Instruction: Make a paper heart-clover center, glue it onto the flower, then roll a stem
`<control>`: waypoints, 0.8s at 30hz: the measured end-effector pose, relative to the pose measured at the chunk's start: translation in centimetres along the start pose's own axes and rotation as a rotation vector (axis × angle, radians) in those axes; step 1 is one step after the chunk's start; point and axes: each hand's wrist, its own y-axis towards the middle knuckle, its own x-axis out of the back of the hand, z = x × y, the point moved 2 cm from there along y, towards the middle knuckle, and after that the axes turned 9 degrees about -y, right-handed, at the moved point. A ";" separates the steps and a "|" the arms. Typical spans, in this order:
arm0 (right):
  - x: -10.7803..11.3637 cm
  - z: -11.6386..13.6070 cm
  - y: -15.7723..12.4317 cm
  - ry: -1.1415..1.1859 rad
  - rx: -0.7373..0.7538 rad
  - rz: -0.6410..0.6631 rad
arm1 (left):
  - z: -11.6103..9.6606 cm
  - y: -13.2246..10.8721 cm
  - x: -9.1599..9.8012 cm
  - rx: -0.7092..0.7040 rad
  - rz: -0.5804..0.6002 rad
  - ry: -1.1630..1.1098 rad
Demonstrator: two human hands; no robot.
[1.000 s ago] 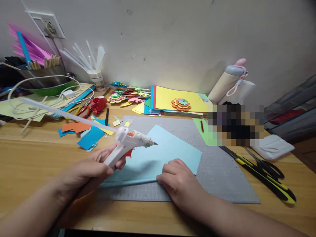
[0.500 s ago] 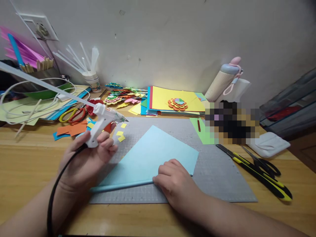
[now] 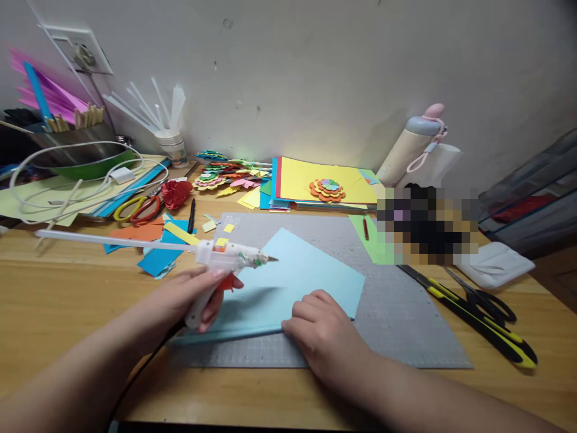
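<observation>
My left hand is closed around the grip of a white hot glue gun. Its metal nozzle points right, over the light blue paper, and a long glue stick sticks out of its back. The light blue paper lies on a grey cutting mat, with its near edge rolled into a thin tube. My right hand presses on that rolled edge with its fingers curled; the fingertips are partly hidden. The gun's shadow falls on the paper.
Yellow paper squares lie at the mat's left. On the right rest a black-and-yellow utility knife and scissors. Behind are a stack of coloured paper, layered paper flowers, a paper cup of glue sticks and a bottle.
My left hand has swung the glue gun right and down, from upright beside the mat to nearly level above the blue paper. My right hand stays on the rolled edge.
</observation>
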 end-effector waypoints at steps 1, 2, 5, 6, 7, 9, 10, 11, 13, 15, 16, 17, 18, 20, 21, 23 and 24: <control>0.0 0.0 0.0 -0.011 0.009 -0.012 | -0.1 0.2 -0.7 0.021 -0.016 0.099; 0.0 0.1 0.0 -0.023 0.020 -0.024 | -0.2 0.4 -1.3 0.024 -0.025 0.199; 0.1 0.2 0.1 -0.063 0.049 -0.063 | -0.7 1.0 -3.3 -0.003 -0.019 0.418; 0.1 0.3 0.1 -0.075 0.056 -0.077 | -0.9 1.1 -3.8 -0.004 -0.015 0.456; 0.1 0.3 0.1 -0.087 0.062 -0.088 | -1.0 1.3 -4.2 0.001 -0.011 0.485; 0.1 0.4 0.1 -0.102 0.071 -0.098 | -1.0 1.6 -4.9 0.024 0.007 0.534; 0.0 0.4 0.1 -0.105 0.075 -0.096 | -0.9 1.8 -5.1 0.026 0.008 0.559; 0.0 0.4 0.1 -0.105 0.075 -0.091 | -0.8 1.9 -5.2 0.005 0.006 0.587; -0.1 0.4 0.0 -0.103 0.073 -0.083 | -0.6 2.2 -5.3 -0.075 0.000 0.647; -0.1 0.4 0.0 -0.100 0.070 -0.080 | -0.4 2.4 -5.3 -0.168 0.004 0.708; 0.0 0.4 0.0 -0.099 0.070 -0.083 | -0.3 2.4 -5.2 -0.200 0.014 0.735; 0.0 0.4 0.0 -0.099 0.069 -0.087 | -0.2 2.4 -5.2 -0.217 0.020 0.757; 0.1 0.4 0.0 -0.098 0.068 -0.089 | -0.1 2.4 -5.1 -0.229 0.019 0.774; 0.1 0.4 0.0 -0.098 0.063 -0.086 | 0.0 2.2 -4.8 -0.252 0.004 0.789; 0.1 0.4 0.0 -0.097 0.062 -0.081 | 0.0 2.0 -4.7 -0.260 -0.005 0.787; 0.1 0.4 0.1 -0.093 0.062 -0.076 | -0.1 1.6 -4.3 -0.270 -0.022 0.770; 0.1 0.3 0.1 -0.090 0.062 -0.076 | -0.2 1.3 -4.1 -0.272 -0.028 0.760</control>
